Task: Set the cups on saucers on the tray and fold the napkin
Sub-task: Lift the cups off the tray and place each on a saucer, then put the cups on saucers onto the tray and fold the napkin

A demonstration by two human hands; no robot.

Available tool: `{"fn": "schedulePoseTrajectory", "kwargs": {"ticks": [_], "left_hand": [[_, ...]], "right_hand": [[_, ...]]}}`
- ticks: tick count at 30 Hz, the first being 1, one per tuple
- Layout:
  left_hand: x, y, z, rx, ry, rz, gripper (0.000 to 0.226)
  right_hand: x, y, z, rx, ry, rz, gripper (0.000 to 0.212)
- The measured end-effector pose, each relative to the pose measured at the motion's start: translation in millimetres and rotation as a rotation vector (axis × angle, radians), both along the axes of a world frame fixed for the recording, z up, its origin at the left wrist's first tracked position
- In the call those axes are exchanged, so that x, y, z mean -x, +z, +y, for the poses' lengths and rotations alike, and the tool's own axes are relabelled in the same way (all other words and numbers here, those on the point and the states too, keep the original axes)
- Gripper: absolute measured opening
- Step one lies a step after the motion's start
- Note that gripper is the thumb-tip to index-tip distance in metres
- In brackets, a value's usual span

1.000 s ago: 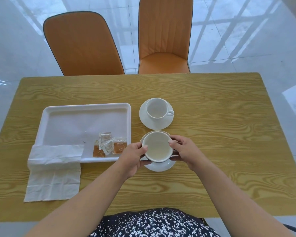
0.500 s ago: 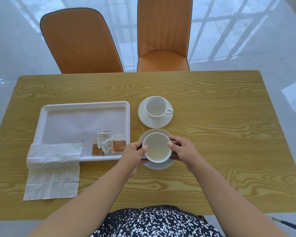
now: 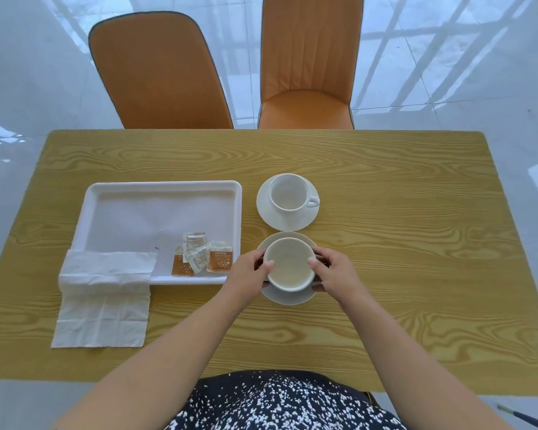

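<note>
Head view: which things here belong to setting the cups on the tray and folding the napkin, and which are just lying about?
For the job: near cup, gripped by left hand and right hand; near saucer under it; far cup on far saucer; tray; napkin, unfolded, draped over the tray's near left corner.
Lying about: sachets in the tray; two orange chairs.

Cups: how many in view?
2. The far cup stands on the far saucer, right of the tray. The near cup is gripped by the left hand and right hand over the near saucer. None looks hidden.
</note>
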State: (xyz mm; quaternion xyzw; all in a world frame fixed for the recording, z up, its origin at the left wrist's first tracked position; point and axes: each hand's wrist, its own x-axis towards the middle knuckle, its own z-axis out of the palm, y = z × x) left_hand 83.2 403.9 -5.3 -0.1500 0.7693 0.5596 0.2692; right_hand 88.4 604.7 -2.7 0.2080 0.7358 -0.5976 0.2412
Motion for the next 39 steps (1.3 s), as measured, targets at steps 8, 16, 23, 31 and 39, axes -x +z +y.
{"fn": "schedulePoseTrajectory", "kwargs": {"ticks": [8, 16, 23, 31, 39], "left_hand": [[-2, 7, 0, 0.126, -0.065, -0.001, 0.034], [-1, 26, -35, -0.198, 0.160, -0.073, 0.054], [-20, 63, -117, -0.162, -0.116, 0.086, 0.039], [-55, 62, -237, -0.132, -0.181, 0.226, 0.013], [-92, 36, -360, 0.018, -0.039, 0.267, 0.011]], "right_hand": [[-4, 3, -2, -0.101, 0.033, 0.019, 0.031], [-29, 32, -22, -0.426, -0.060, 0.183, 0.027], [-69, 63, -63, -0.640, -0.289, 0.155, 0.044], [-99, 76, -171, -0.517, -0.124, 0.165, 0.013], [-100, 44, -283, -0.478, 0.144, 0.138, 0.011]]}}
